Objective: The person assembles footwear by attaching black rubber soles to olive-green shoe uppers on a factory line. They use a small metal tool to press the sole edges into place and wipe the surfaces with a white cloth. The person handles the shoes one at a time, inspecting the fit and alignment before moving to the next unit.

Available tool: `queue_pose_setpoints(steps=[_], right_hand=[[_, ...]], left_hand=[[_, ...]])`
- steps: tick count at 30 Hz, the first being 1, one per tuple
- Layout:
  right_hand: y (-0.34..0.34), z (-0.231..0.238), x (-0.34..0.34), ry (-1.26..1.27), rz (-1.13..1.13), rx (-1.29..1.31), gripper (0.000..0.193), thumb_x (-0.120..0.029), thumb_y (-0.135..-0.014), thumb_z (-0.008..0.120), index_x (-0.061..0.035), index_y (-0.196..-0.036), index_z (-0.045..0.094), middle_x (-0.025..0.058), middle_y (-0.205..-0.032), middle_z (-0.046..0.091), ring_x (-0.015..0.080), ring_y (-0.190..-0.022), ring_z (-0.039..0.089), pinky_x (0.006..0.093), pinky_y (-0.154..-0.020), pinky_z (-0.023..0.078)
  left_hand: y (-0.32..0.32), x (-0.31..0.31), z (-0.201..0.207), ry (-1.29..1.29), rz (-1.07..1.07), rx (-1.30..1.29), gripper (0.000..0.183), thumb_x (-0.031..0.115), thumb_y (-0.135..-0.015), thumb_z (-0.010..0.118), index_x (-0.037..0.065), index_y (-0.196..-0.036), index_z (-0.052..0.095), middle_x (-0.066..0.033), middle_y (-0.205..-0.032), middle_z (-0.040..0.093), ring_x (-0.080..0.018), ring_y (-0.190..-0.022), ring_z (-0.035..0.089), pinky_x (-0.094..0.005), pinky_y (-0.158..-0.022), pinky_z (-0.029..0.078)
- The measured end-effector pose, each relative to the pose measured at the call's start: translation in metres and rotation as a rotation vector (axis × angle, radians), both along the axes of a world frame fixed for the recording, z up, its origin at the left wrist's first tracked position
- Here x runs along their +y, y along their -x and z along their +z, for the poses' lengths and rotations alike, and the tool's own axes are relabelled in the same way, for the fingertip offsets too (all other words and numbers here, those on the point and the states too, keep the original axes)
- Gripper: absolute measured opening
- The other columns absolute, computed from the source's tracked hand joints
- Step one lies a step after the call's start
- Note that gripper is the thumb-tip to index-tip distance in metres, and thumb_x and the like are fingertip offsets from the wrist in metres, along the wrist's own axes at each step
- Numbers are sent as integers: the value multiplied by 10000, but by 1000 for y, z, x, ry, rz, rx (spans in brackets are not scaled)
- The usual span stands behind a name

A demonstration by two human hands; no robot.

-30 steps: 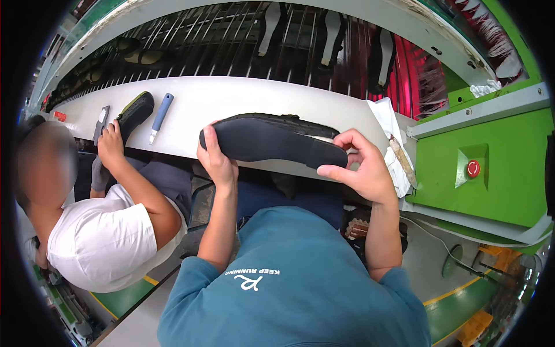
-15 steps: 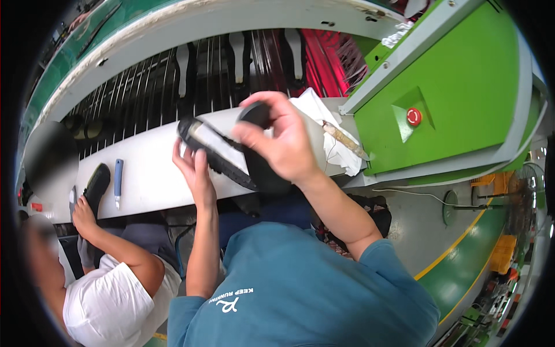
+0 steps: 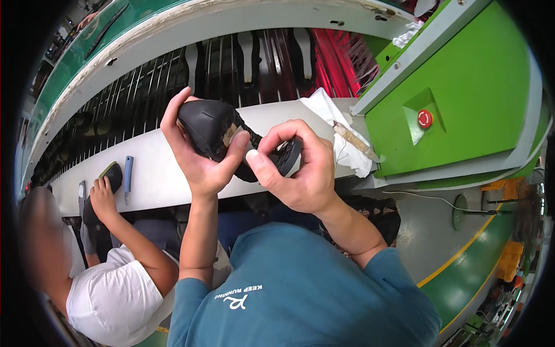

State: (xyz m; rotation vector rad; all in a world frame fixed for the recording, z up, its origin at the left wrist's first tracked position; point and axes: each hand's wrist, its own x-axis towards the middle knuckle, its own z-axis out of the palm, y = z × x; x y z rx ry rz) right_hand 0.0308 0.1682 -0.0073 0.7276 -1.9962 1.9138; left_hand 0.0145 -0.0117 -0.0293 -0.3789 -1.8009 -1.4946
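Above the near edge of the white counter [image 3: 153,144], black shoe [image 3: 205,124] is up in both hands, off the surface. Left hand [image 3: 202,159] grips its rounded end, fingers around the far side, thumb pressed beside a small tan patch [image 3: 228,136]. Right hand [image 3: 303,170] is curled around a curved black strip [image 3: 293,156] with a grey edge, thumb tip just beside the shoe; can't tell where the strip joins it.

Writing: white lettering [image 3: 238,292] plus a white emblem [image 3: 235,303] on the wearer's teal shirt [image 3: 300,295], upside down to the camera. Red button [image 3: 425,119] on the green machine panel [image 3: 462,115] carries pale marks, too small to make out properly.

Right of the hands: white cloth [image 3: 326,113] on the counter, hanging over its edge, with a wrapped-handle tool [image 3: 354,139] lying across it. Left: blue-handled knife [image 3: 128,179], near a co-worker's hand [image 3: 103,199] resting on a second, green-edged shoe [image 3: 114,175]. Co-worker wears a white shirt [image 3: 118,295].

Behind the counter: metal rods [image 3: 153,84] bearing black shoe parts with pale centres [image 3: 247,58]; red glow [image 3: 335,63] at the right end.
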Motion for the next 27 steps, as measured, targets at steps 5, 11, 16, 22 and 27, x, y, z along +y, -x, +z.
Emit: queue_pose_setpoints(steps=[5,11,16,22,27], right_hand=[[6,-5,-7,19,66,54,189,-98,-952,808,-24,-899,643,72,-738,737,121,-689,738,259,-607,563],[13,-1,-21,73,128,135,316,-172,-919,881,-22,-1037,629,35,-784,702,113,-719,682,264,-686,557],[14,-11,-26,-40,-26,186,812,-312,-681,1047,-8,-1298,615,74,-1090,681,158,-961,656,308,-835,531],[12,-32,-34,-185,-121,217,722,-251,-654,1032,-19,-1226,657,91,-1093,626,207,-927,661,332,-811,566],[10,-33,-39,-185,-103,172,713,-235,-663,1032,-14,-1217,641,65,-1063,657,159,-891,647,293,-759,520]], left_hand=[[6,-3,-4,-9,-55,41,997,78,-721,879,26,-1565,351,-124,-1162,592,-205,-977,637,-348,-875,558],[7,-5,-4,-79,-36,4,995,130,-743,882,41,-1586,361,-120,-1178,590,-194,-1013,622,-334,-884,545],[4,-17,-15,-163,-22,-114,869,233,-837,852,62,-1566,410,-95,-1179,620,-172,-1034,633,-314,-920,537],[1,-17,-35,-302,-86,-199,803,254,-821,836,76,-1509,464,-85,-1190,623,-170,-1040,644,-323,-926,550],[-4,-16,-44,-393,-110,-297,777,240,-810,792,87,-1500,469,-83,-1173,631,-169,-1042,643,-331,-931,554]])
